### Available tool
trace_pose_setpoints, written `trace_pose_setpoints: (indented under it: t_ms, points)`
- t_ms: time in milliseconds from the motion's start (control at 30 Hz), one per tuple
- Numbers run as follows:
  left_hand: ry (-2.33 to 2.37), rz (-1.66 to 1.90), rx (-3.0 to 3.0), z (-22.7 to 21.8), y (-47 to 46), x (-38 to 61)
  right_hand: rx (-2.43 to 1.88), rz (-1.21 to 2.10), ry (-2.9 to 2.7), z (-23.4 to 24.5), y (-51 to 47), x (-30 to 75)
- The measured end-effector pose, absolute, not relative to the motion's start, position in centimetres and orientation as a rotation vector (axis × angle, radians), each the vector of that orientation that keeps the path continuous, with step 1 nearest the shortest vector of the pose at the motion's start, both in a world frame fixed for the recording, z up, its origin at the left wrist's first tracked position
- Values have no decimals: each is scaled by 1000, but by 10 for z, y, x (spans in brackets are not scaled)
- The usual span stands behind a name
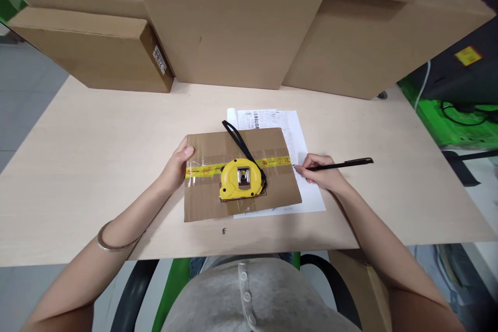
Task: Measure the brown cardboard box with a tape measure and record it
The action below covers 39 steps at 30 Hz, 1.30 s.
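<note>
A flat brown cardboard box (pixel 210 202) with a yellow tape strip lies on the table, over a printed sheet of paper (pixel 307 194). A yellow tape measure (pixel 240 179) with a black strap rests on the box. My left hand (pixel 177 167) grips the box's left edge, fingers curled against it. My right hand (pixel 322 171) is closed on a black pen (pixel 342 165), its tip touching the paper just right of the box.
The light wooden table (pixel 97 166) carries several large cardboard boxes (pixel 229 31) stacked along its back edge. A green and black unit (pixel 459 114) with cables stands at the right. A chair sits under the table's front edge.
</note>
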<state>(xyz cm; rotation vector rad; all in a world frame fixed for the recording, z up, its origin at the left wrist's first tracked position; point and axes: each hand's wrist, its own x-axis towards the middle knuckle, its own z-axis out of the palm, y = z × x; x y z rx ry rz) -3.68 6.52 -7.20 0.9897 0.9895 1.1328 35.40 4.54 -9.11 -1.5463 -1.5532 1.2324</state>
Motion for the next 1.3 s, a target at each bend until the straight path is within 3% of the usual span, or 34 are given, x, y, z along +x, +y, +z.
trace_pose_setpoints:
  t_ms: [1300]
  points:
    - [964, 1130, 982, -70, 65, -38, -1599, 1158, -1596, -91, 47, 355]
